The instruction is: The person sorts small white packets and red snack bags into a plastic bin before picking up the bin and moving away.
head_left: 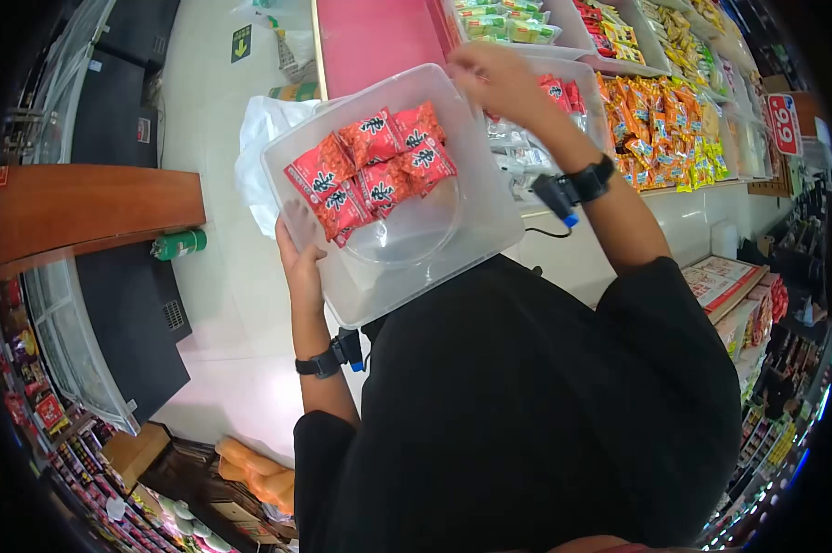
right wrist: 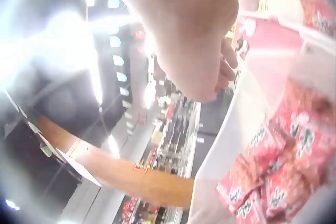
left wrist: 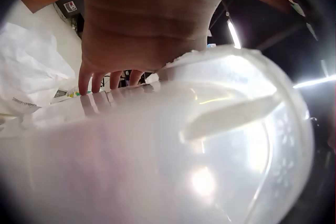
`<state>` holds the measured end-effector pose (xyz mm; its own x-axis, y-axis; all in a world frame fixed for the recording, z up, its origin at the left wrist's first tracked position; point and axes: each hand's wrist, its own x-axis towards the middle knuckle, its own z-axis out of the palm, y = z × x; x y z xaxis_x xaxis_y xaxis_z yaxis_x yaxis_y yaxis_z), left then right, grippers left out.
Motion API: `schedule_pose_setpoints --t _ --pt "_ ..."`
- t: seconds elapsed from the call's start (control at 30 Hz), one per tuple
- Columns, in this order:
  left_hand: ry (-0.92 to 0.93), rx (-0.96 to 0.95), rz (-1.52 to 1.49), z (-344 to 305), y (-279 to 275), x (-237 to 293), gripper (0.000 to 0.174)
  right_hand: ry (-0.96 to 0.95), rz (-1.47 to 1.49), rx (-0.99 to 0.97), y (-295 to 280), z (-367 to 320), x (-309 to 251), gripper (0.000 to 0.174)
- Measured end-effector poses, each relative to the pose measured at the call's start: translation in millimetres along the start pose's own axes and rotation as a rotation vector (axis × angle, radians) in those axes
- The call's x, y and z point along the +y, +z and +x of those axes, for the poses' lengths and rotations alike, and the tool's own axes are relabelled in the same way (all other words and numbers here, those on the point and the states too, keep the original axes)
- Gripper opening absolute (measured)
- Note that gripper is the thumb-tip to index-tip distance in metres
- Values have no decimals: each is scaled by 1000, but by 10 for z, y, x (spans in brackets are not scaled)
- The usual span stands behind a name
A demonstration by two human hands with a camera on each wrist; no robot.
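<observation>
A translucent plastic bin (head_left: pixel 407 258) is tilted against the person's black-clothed front, with several red snack packets (head_left: pixel 370 170) in its upper part; the packets (right wrist: pixel 278 182) also show in the right wrist view. The left hand (head_left: pixel 298 260) grips the bin's left side, and in the left wrist view its fingers (left wrist: pixel 97 82) lie along the wall. Beside the bin's upper right corner is the right hand (head_left: pixel 494 81), fingers bent; whether it touches the rim cannot be told. In the right wrist view this hand (right wrist: pixel 199 61) is just beyond the bin wall.
Bins of orange snack packets (head_left: pixel 656 129) and green-and-white packets (head_left: pixel 513 23) line the display at right. A pink surface (head_left: pixel 379 41) lies beyond the held bin. A white plastic bag (head_left: pixel 264 152) is behind its left side; a green cylinder (head_left: pixel 178 244) lies farther left.
</observation>
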<state>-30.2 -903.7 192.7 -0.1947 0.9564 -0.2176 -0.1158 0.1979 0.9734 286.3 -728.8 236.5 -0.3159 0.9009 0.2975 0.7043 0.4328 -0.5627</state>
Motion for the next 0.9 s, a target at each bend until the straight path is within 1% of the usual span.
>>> schedule_pose_setpoints --t 0.03,0.07,0.13,0.17,0.23,0.27,0.33,0.37,0.43,0.47,0.53,0.57,0.63,0.67,0.73,0.77,0.83,0.87,0.9 --pt "-2 -4 -1 6 -1 4 82 73 -37 83 -206 -19 341 23" --pt "21 10 55 21 4 -23 82 157 -110 121 -354 -106 749 24" --pt "18 9 53 29 18 -13 82 291 -243 97 -536 -399 1613 17" --pt "10 11 48 24 20 0 83 288 -239 102 -540 -582 1868 17" --pt "16 7 55 29 37 30 84 118 -551 278 -482 -818 2269 13" --pt "10 1 59 13 42 41 84 116 -545 278 -416 -883 2407 13" --pt "15 8 62 20 39 29 85 140 -460 245 -319 -913 2593 22" --pt "16 10 59 18 30 16 85 139 -453 246 -304 -914 2599 22" --pt "29 7 67 34 11 -14 85 336 -485 131 -290 -923 2598 24" --pt "35 3 73 19 0 -23 85 334 -481 128 -317 -911 2566 24" --pt "43 -1 79 0 -22 -32 85 445 -458 91 -431 -866 2496 23" --pt "57 -8 77 9 -21 -45 85 438 -461 88 -507 -858 2484 23" --pt "59 -1 54 11 -28 -75 84 374 -438 279 -676 -877 2425 29" --pt "62 -5 40 15 -39 -83 82 366 -440 274 -767 -857 2275 29" --pt "56 -10 25 17 -35 -71 82 497 -304 266 -988 -855 1876 31" --pt "54 -16 16 25 -33 -72 82 489 -303 258 -1042 -850 1744 31" --pt "51 17 -25 19 -53 -102 81 462 284 242 -1041 -792 1494 28" --pt "55 0 -4 19 -68 -98 80 452 300 219 -994 -754 1268 28" --pt "61 -21 15 27 -70 -93 80 347 440 177 -935 -696 977 28"
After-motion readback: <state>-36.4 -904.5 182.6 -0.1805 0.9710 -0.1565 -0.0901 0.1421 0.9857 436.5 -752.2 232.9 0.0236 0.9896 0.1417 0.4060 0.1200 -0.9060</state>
